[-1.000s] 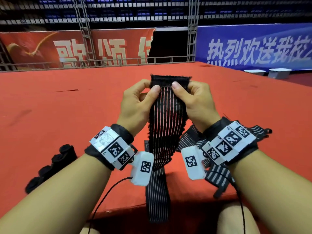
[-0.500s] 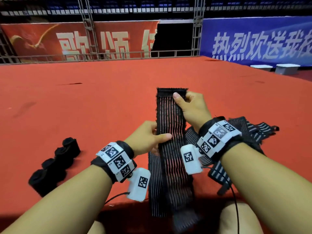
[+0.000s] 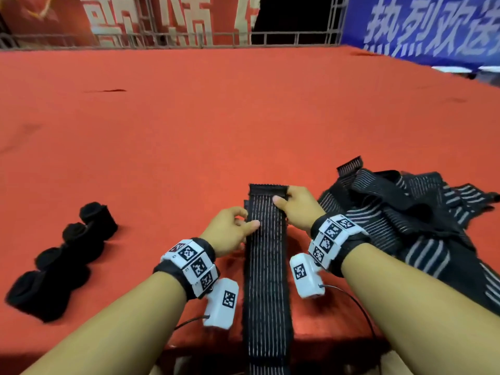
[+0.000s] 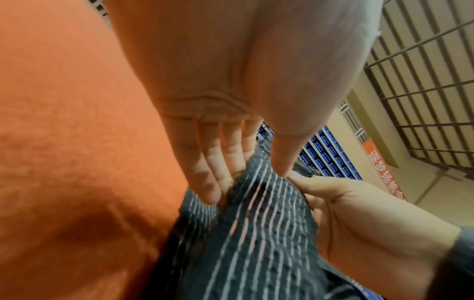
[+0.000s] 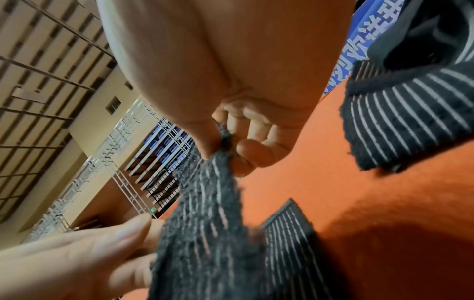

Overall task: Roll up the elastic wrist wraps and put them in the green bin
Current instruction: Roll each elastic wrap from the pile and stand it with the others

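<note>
Right hand point(image 3: 299, 209) pinches the far end of one unrolled wrist wrap point(image 3: 266, 269), thumb on top and fingers point(image 5: 254, 151) curled beneath. Left hand point(image 3: 228, 232) holds the wrap's left edge nearer the body: thumb on top, straight fingers point(image 4: 205, 178) under the fabric. The wrap runs from the fingers back over the red desk point(image 3: 189, 131) and hangs off its near edge. Loose pile of wraps point(image 3: 405, 226) just right of the right-hand fingers. Four rolled wraps point(image 3: 62, 258) well left of the left-hand fingers.
</note>
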### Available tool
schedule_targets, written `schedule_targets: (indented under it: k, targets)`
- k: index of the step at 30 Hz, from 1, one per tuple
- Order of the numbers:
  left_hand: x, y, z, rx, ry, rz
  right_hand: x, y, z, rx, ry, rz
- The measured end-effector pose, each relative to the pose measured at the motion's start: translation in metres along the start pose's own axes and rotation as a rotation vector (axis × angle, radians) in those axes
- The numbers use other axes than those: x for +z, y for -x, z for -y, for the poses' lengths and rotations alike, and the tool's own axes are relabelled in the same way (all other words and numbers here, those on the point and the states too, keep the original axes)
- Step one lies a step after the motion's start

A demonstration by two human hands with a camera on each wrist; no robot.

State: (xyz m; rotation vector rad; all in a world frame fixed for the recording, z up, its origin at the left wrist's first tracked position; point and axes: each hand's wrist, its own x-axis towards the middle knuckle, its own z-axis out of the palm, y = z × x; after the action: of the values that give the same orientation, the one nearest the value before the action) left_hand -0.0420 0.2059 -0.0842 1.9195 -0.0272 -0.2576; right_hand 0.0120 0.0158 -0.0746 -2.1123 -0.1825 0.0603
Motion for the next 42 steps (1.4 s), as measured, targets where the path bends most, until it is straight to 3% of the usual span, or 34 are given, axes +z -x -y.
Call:
schedule_targets:
  k: [6, 11, 17, 24, 36, 42]
  targets:
    - [0.0, -0.058, 0.037, -0.052, -0.108, -0.137, 0.024, -0.048, -0.038, 0.084, 0.082, 0.05]
    - [-0.003, -0.082, 0.058, -0.133, 0.011, -0.139, 0.042, -0.069, -0.054, 0.107, 0.04, 0.092]
    - [-0.004, -0.099, 0.061, -0.17, -0.027, -0.139, 0.042, -0.065, -0.07, 0.256, -0.264, 0.02]
    - [-0.003, -0.102, 0.064, -0.134, -0.006, -0.173, 0.041, -0.065, -0.077, 0.265, -0.319, -0.034]
    - [-0.005, -0.094, 0.06, -0.127, -0.057, -0.094, 0.042, -0.064, -0.074, 0.343, -0.322, -0.153]
    - [-0.006, -0.084, 0.05, -0.209, -0.053, -0.096, 0.033, -0.038, -0.06, 0.357, -0.18, -0.075]
